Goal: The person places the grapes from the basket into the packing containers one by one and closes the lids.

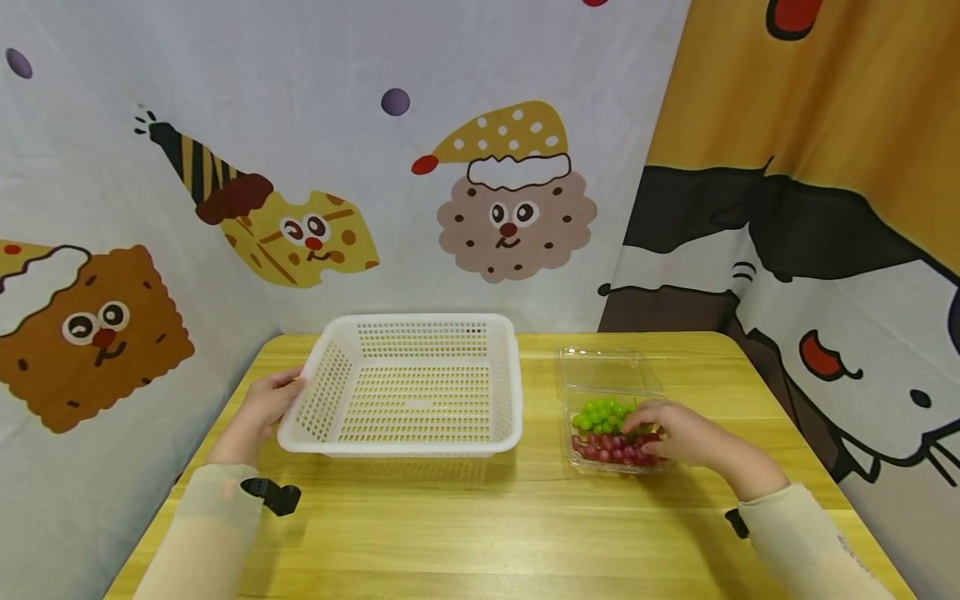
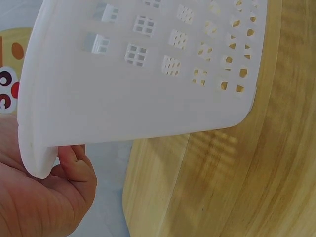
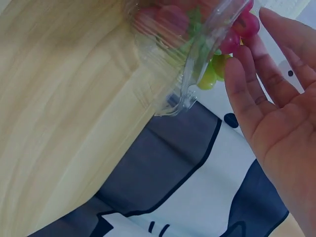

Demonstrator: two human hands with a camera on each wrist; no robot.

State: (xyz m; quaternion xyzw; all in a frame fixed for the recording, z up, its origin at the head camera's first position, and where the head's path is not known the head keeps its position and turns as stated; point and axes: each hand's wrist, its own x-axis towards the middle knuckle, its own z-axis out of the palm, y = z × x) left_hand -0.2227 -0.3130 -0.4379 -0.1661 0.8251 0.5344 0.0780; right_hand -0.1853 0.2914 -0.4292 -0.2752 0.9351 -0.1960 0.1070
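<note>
A pale wood-grained surface is running across the lower part of the head view. Closest, two cream sleeves are reaching in from either side, with black straps showing at the cuffs. The right hand is hovering over a clear plastic box, its thumb and fingers standing apart around the red grapes; whether the tips are pressing on them, I cannot tell. Those grapes are lying along the near side of the box, with the green grapes sitting just behind them. The left hand is clamping the left rim of a white perforated basket, fingers curling beneath the edge. Beyond the grapes, the box's clear lid is standing open. Farthest back, a printed cloth is hanging, showing smiling biscuits, a cheese wedge and a cat.
</note>
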